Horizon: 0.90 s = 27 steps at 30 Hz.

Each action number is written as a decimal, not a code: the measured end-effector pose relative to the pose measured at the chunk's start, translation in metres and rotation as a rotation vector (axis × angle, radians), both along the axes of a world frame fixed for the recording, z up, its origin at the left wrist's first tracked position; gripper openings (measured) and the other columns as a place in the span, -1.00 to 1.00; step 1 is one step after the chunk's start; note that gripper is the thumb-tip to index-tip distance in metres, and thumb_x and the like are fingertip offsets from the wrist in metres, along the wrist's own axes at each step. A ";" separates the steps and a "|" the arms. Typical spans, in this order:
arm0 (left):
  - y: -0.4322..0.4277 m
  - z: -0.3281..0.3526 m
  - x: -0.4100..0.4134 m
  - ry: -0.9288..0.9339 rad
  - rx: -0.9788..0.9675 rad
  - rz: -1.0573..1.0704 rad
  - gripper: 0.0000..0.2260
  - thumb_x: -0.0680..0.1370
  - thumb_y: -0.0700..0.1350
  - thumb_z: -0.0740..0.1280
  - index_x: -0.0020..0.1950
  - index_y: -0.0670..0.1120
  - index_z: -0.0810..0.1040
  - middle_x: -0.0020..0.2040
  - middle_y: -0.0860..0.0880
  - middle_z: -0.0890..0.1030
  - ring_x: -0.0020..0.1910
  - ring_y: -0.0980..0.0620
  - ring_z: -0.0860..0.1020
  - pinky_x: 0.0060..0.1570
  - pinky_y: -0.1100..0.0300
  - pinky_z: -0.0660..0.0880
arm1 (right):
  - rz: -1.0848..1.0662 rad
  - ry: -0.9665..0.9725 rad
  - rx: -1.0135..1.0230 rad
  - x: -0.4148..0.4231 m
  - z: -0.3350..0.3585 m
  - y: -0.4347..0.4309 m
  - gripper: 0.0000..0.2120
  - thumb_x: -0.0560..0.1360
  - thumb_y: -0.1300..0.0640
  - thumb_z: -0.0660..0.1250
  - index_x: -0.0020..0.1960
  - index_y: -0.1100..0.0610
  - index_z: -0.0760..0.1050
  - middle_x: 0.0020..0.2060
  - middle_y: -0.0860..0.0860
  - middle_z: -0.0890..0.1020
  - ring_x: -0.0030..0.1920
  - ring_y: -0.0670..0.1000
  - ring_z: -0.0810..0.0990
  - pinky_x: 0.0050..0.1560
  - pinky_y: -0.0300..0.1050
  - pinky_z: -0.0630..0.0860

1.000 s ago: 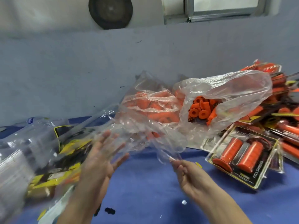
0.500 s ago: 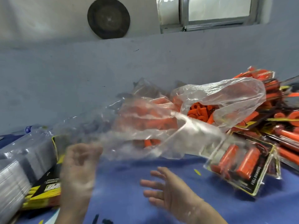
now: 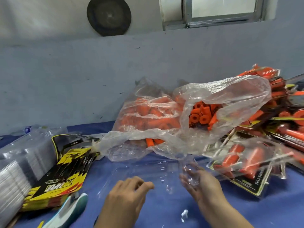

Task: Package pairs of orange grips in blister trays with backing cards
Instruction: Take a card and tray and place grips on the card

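Tray point(image 3: 148, 171), clear blister, lies flat on blue cloth point(image 3: 164, 211) between hands, hard to see against it. Left hand point(image 3: 126, 193) rests on near edge, fingers loosely curled, not clearly gripping. Right hand point(image 3: 202, 183) spread, fingers behind tray's raised right end. Orange grips point(image 3: 202, 116) in open bag point(image 3: 230, 96) just behind. Judgement: settle tray cavities up, pin one edge, then fetch matched pair.
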<state>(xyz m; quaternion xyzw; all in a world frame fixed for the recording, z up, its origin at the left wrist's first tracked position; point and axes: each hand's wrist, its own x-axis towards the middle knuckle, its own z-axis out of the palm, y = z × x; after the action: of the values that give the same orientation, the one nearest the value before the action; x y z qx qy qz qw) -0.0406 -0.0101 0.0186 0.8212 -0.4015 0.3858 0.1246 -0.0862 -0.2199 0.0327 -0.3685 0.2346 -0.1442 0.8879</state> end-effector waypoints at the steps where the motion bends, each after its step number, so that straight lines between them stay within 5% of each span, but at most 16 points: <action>1: -0.004 -0.005 -0.002 -0.018 0.042 0.014 -0.75 0.40 -0.15 0.25 -0.13 0.15 0.65 -0.26 0.11 0.54 -0.36 0.04 0.44 -0.27 0.23 0.31 | -0.006 0.052 0.012 -0.003 -0.008 0.002 -0.82 0.65 0.29 0.10 0.05 0.17 0.47 -0.18 0.17 0.61 -0.37 0.11 0.63 -0.53 -0.23 0.55; 6: -0.014 -0.018 -0.004 0.000 0.172 0.081 -0.65 0.16 -0.30 0.49 -0.23 0.13 0.65 -0.35 0.09 0.51 -0.45 0.02 0.45 -0.38 0.24 0.37 | -0.146 0.131 -0.080 -0.016 -0.033 0.017 -0.85 0.64 0.33 0.05 0.19 0.27 0.30 -0.16 0.22 0.48 -0.26 0.16 0.54 -0.43 -0.02 0.56; 11: -0.019 -0.023 -0.008 0.157 0.192 0.045 -0.69 0.15 -0.11 0.63 -0.19 0.11 0.67 -0.34 0.09 0.53 -0.42 0.02 0.52 -0.39 0.24 0.46 | -0.222 0.159 -0.372 -0.033 -0.029 0.041 -0.92 0.59 0.28 0.15 -0.09 0.17 0.33 -0.40 0.10 0.44 -0.54 0.06 0.39 -0.50 -0.12 0.38; 13: -0.016 -0.023 -0.013 0.175 0.220 0.021 -0.84 0.41 0.15 0.43 -0.07 0.14 0.65 -0.25 0.13 0.56 -0.31 0.06 0.56 -0.27 0.20 0.47 | -0.163 0.057 -0.561 -0.035 -0.024 0.049 -0.84 0.59 0.21 0.17 -0.13 0.01 0.37 -0.42 -0.01 0.50 -0.54 0.02 0.41 -0.50 -0.12 0.36; 17: -0.006 -0.010 -0.014 0.342 0.080 0.062 -0.60 0.65 0.24 0.01 0.11 0.13 0.60 -0.04 0.15 0.59 -0.08 0.06 0.56 -0.11 0.12 0.49 | 0.020 -0.154 -1.364 -0.026 -0.011 0.048 -0.87 0.56 0.03 0.18 -0.02 -0.22 0.42 -0.21 -0.19 0.58 -0.22 -0.11 0.54 -0.22 -0.23 0.44; 21: 0.033 0.004 0.014 0.352 -0.150 0.389 -0.76 0.65 0.00 0.18 0.17 0.01 0.60 0.07 0.03 0.63 0.04 -0.08 0.56 0.03 -0.01 0.43 | 0.088 -0.190 -1.937 -0.006 -0.017 0.044 -0.77 0.56 0.19 0.29 0.19 0.01 0.53 0.03 -0.10 0.59 0.05 0.04 0.54 0.05 -0.04 0.47; 27: 0.106 -0.002 0.043 0.598 -0.199 0.862 -0.64 0.63 -0.03 0.23 0.42 -0.08 0.45 0.38 -0.14 0.46 0.32 -0.21 0.41 0.26 -0.06 0.35 | 0.206 -0.175 -2.057 0.010 -0.026 0.055 -0.69 0.61 0.10 0.19 0.34 -0.06 0.46 0.14 -0.10 0.53 0.19 0.03 0.47 0.20 -0.09 0.35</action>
<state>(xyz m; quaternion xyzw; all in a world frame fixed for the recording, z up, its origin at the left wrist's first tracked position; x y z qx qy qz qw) 0.0026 0.0963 0.0167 0.9700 0.0638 0.1875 0.1410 -0.0764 -0.1648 0.0065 -0.9550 -0.1000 -0.2245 0.1662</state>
